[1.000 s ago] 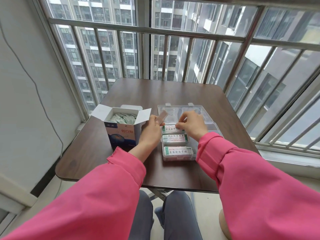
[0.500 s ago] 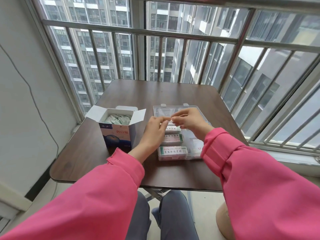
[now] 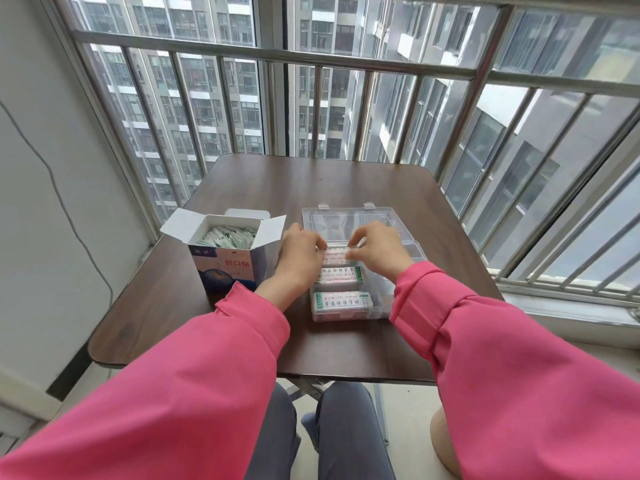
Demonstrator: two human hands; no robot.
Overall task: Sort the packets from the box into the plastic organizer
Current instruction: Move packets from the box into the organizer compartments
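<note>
An open blue-and-white cardboard box [image 3: 227, 268] full of white packets [image 3: 228, 236] stands on the left of the table. Right of it lies a clear plastic organizer [image 3: 403, 304] with its lid [image 3: 346, 218] folded back. Stacks of packets fill its left column, one in the near compartment [image 3: 343, 301] and one in the middle [image 3: 337, 273]. My left hand [image 3: 299, 258] and my right hand [image 3: 375, 251] both pinch the ends of a packet [image 3: 336, 255] over the far left compartment. Their fingertips hide its ends.
The dark wooden table [image 3: 311, 181] stands against a barred window [image 3: 346, 60]. A white wall [image 3: 41, 168] with a hanging cable is on the left. My knees in grey trousers show below the table's near edge.
The packet was lifted in my left hand a second ago. Both hands have since come together and lowered it flat onto the far left compartment.
</note>
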